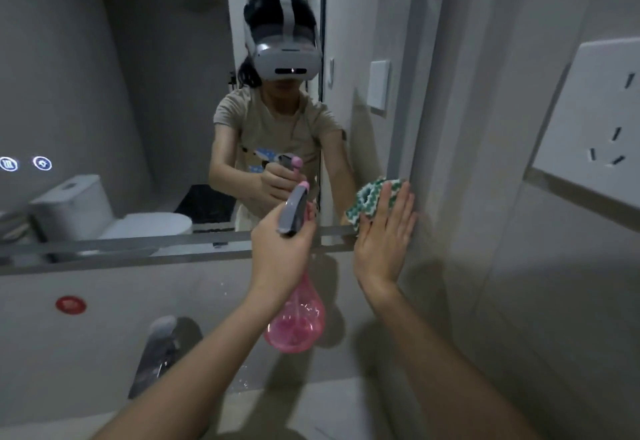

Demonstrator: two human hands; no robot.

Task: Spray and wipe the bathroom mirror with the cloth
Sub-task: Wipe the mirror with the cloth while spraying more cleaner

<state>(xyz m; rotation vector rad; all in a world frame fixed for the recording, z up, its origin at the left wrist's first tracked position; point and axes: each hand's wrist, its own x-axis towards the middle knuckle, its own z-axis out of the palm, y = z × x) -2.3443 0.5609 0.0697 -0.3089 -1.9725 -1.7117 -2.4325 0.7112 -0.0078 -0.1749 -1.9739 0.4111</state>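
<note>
Pressing flat with straight fingers, the right hand (384,235) pins the green-and-white cloth (370,197) against the mirror (121,93) at its lower right corner, about 4 o'clock on the glass. The left hand (280,249) is clenched round the neck of the pink spray bottle (294,322), just beside the cloth at its 9 o'clock, nozzle tilted toward 1 o'clock at the glass, body hanging toward 6. Nearly all unwiped glass lies from 9 to 12 o'clock of the cloth, so I judge the next stroke sweeps leftward and upward, led by the right hand.
</note>
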